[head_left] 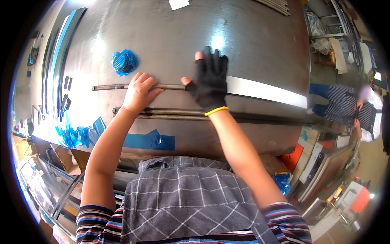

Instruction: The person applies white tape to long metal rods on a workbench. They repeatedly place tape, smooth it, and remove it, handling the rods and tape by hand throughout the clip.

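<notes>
My bare left hand (140,90) is curled over a thin metal rod (109,87) that lies crosswise on the metal-topped table. My right hand (209,79) wears a black glove with a yellow cuff and bare thumb and index fingertips. Its fingers are stretched out flat, and the palm covers the rod's right end. From under that palm a long white strip (266,91) runs to the right; how it meets the rod is hidden. Nearer to me, two more dark rods (174,114) lie side by side, passing beneath my right forearm.
A ball of blue film (124,62) sits beyond my left hand. Blue tape (148,141) sticks near the front edge. Long dark and blue strips (61,53) line the left side. More rods (276,5) lie at the far right. Two people (345,101) stand off to the right.
</notes>
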